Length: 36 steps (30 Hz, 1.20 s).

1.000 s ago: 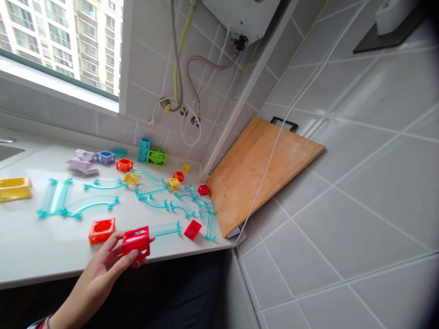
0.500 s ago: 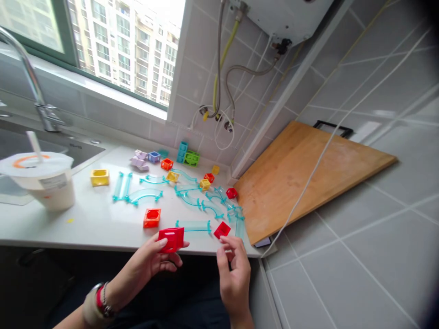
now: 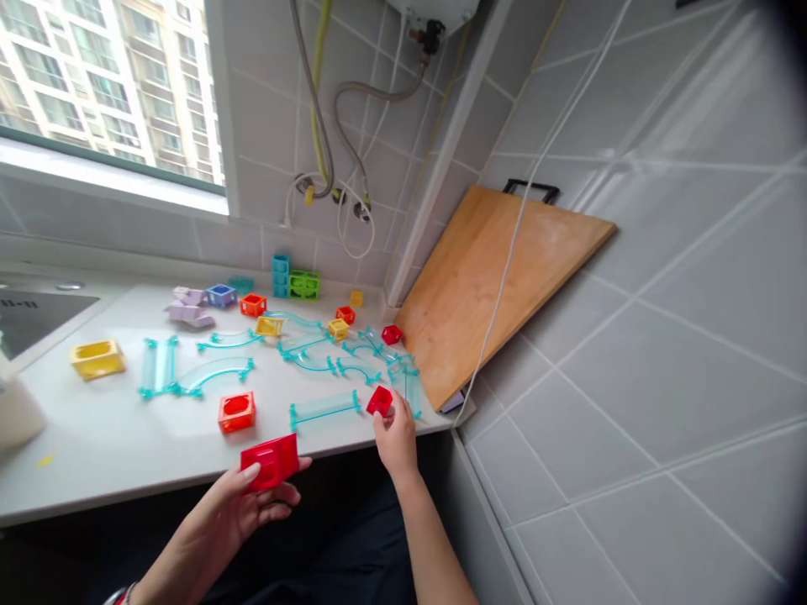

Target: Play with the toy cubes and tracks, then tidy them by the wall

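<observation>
My left hand (image 3: 243,504) is closed round a red hollow block (image 3: 271,461), held just off the front edge of the white counter (image 3: 119,445). My right hand (image 3: 396,437) reaches to the counter's front right corner, and its fingertips pinch a small red cube (image 3: 380,400). A straight clear teal track piece (image 3: 324,407) lies just left of that cube. An orange block (image 3: 237,412) sits further left. More teal curved tracks (image 3: 214,372) and small coloured blocks are spread over the counter behind.
A wooden cutting board (image 3: 492,277) leans against the tiled wall at the right, with a white cable (image 3: 504,252) hanging across it. A yellow block (image 3: 97,358) and a sink (image 3: 31,311) are at the left. Hoses (image 3: 328,109) hang at the back wall.
My right hand has moved up from below the counter edge and taken hold of the small red cube. The left hand still holds the red block. The view has swung right, so the cup is gone.
</observation>
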Each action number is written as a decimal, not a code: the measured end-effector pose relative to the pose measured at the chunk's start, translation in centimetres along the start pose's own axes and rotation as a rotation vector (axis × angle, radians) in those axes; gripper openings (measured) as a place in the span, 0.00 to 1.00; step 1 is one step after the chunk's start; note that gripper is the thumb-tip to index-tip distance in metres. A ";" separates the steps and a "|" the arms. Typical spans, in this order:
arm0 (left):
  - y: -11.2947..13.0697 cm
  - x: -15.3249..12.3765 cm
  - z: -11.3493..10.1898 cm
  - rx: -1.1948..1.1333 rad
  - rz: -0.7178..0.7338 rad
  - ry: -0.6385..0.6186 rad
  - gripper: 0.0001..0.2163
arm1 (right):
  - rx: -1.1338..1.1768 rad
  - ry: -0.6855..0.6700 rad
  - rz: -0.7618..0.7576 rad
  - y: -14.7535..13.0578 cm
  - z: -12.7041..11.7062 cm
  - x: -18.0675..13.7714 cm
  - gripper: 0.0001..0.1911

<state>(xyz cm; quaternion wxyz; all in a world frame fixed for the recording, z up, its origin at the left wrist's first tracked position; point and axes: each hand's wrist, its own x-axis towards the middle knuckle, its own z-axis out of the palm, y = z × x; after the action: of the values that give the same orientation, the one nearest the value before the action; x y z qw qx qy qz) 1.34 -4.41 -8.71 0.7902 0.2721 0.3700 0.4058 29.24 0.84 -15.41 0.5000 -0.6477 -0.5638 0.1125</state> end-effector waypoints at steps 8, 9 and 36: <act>0.0 -0.8 2.3 0.054 0.035 0.036 0.19 | 0.508 0.062 0.301 -2.8 -1.8 -2.2 0.29; -0.2 -0.8 2.7 0.067 0.048 0.042 0.20 | 0.646 0.037 0.368 -3.8 -2.1 -3.1 0.30; -1.4 -2.0 5.3 0.230 0.130 0.037 0.21 | 1.180 -0.181 0.477 -11.5 -3.2 -9.4 0.30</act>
<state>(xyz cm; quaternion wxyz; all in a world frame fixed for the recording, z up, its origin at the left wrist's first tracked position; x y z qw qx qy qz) 5.38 -7.51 -5.93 0.7188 0.3768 0.4105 0.4159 21.21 -10.31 -8.96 0.6839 -0.3592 -0.2873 0.5663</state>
